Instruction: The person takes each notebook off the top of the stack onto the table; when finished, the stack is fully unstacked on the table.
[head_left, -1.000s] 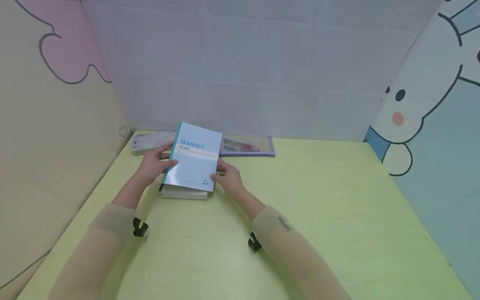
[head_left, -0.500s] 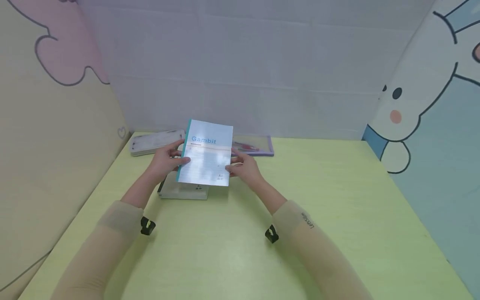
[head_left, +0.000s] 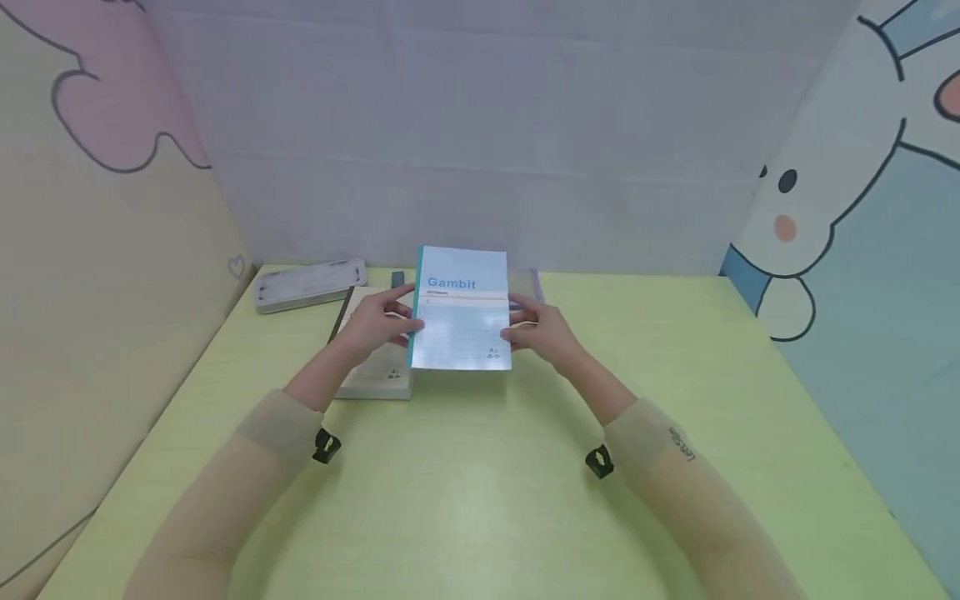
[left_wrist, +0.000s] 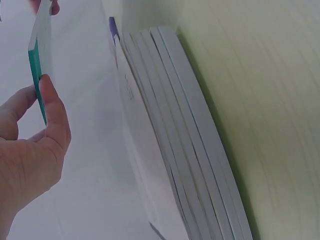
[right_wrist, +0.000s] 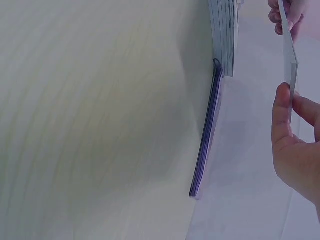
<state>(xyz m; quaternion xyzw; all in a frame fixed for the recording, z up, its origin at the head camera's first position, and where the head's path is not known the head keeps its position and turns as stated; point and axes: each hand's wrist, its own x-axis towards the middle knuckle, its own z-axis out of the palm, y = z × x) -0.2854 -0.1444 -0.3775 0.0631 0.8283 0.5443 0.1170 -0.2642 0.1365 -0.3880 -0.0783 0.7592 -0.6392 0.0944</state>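
Observation:
A thin light-blue notebook (head_left: 462, 310) with a teal spine and the word "Gambit" on its cover is held up above the green table (head_left: 480, 467). My left hand (head_left: 381, 322) pinches its spine edge (left_wrist: 37, 75), and my right hand (head_left: 542, 329) pinches the opposite edge (right_wrist: 289, 60). To the left, under my left hand, a stack of several pale notebooks (head_left: 369, 379) lies flat on the table; the left wrist view shows the stack (left_wrist: 180, 150) from its side.
A grey pencil case (head_left: 309, 284) lies at the back left. A purple-edged clear folder (right_wrist: 207, 130) lies at the back, mostly hidden behind the raised notebook. Panels wall the table on three sides: left, back and right.
Both hands lifted the Gambit notebook off the stack and carried it to the right. The stack below is now uncovered.

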